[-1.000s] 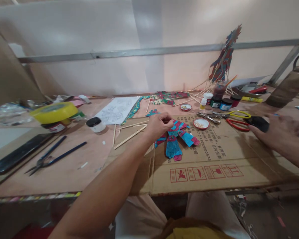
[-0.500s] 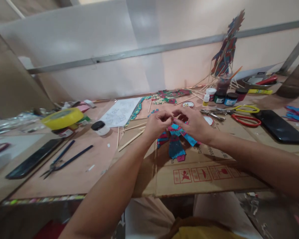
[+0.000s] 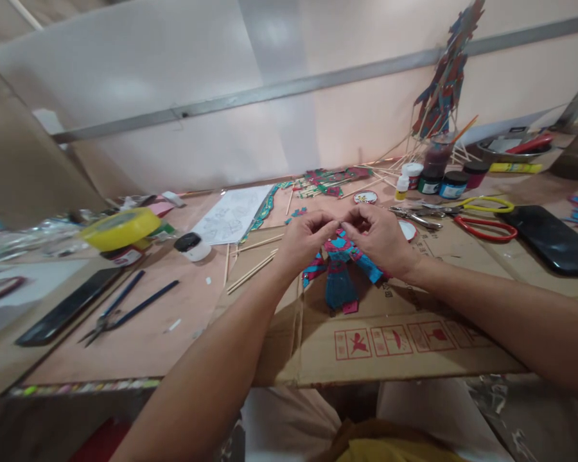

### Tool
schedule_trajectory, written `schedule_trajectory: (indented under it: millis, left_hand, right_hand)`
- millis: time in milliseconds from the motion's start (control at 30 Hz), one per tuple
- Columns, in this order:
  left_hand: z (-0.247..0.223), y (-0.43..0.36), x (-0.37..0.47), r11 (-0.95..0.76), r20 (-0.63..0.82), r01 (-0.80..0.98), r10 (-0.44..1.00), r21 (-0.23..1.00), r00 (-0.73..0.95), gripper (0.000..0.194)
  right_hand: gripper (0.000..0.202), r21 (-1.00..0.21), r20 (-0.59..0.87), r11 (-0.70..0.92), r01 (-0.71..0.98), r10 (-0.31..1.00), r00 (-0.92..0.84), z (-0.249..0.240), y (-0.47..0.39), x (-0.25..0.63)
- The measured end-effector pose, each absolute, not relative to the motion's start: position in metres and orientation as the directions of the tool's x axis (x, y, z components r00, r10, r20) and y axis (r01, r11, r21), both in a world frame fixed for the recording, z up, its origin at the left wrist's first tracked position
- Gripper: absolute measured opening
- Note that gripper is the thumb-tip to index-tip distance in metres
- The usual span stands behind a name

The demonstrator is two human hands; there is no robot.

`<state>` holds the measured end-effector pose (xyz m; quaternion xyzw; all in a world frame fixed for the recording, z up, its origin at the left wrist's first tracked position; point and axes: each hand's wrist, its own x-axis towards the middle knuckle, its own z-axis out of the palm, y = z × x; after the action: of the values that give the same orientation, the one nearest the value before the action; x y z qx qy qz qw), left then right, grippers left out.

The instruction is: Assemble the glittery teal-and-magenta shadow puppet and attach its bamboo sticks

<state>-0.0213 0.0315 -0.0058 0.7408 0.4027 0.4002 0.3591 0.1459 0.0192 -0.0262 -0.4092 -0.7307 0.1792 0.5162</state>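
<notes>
A blue and pink cut-out figure (image 3: 341,285) lies over the brown cardboard sheet (image 3: 289,359), its lower parts spread below my fingers. My left hand (image 3: 308,240) pinches at the figure's upper end, thumb and forefinger together. From the other side, my right hand (image 3: 380,237) pinches at the same spot, its fingertips against those of my left hand. Whatever small part lies between the fingertips is hidden.
Thin wooden sticks (image 3: 253,271) lie left of my hands, near a black-lidded jar (image 3: 191,246) and pliers (image 3: 118,314). Scissors (image 3: 486,224), a phone (image 3: 551,239) and paint jars (image 3: 453,185) stand or lie to the right. A drawing sheet (image 3: 234,215) lies behind.
My fingertips have come closer together above the figure, and my right hand has turned slightly inward. The camera view has shifted a little.
</notes>
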Motion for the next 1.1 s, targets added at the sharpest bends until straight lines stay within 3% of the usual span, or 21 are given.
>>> schedule_trajectory:
  millis: [433,1100]
  left_hand:
    - [-0.0054,0.0306,-0.0222,-0.462,0.334,0.323,0.862,0.826,0.381,0.017]
    - [-0.0116,0.0349,-0.0211,-0.489,0.353,0.302,0.843,0.819,0.406,0.013]
  right_hand:
    - [0.010,-0.806,0.499,0.516,0.292,0.856,-0.134,-0.0292,0.0216,0.1499]
    - [0.014,-0.758,0.533,0.555,0.343,0.830,-0.163,-0.0287,0.0202,0.1507]
